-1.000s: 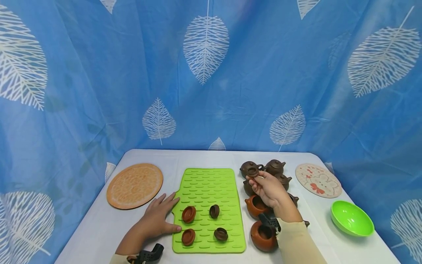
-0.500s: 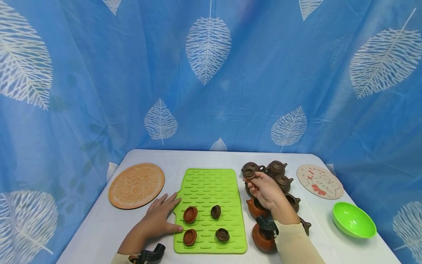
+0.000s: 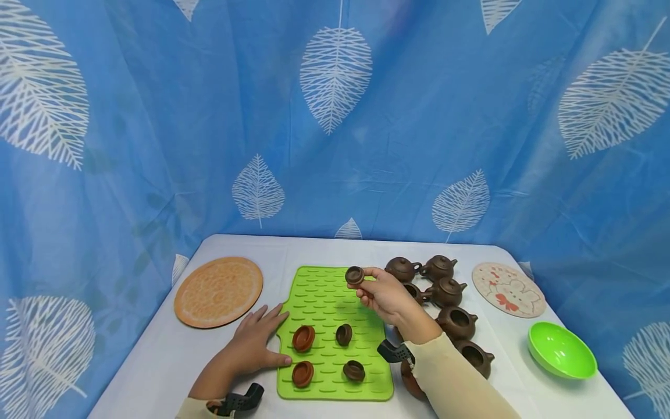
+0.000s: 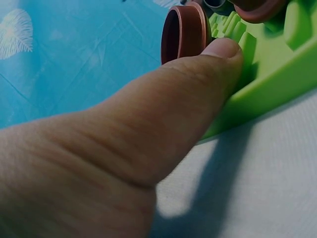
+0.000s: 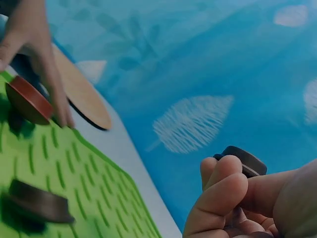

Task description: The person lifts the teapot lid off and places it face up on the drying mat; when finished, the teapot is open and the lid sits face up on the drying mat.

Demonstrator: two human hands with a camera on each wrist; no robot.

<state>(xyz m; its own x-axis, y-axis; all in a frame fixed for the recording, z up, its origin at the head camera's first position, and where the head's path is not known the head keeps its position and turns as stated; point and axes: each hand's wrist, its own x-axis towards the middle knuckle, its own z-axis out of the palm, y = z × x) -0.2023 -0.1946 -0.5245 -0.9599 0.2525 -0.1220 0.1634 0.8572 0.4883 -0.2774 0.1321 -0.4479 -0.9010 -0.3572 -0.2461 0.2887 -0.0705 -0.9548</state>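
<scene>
green mat [image 3: 324,294] lies flat | left hand [image 3: 256,343] lies spread at its left edge | right hand [image 3: 389,297], the nearer, pinches dark lid [image 3: 355,275] | lid round, no long axis, left of that hand, raised over mat's far half

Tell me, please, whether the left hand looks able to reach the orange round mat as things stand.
Most likely yes: the left hand rests spread at the edge of the green mat, gripping nothing, and the orange round mat lies close by, with no object visible between them.
</scene>
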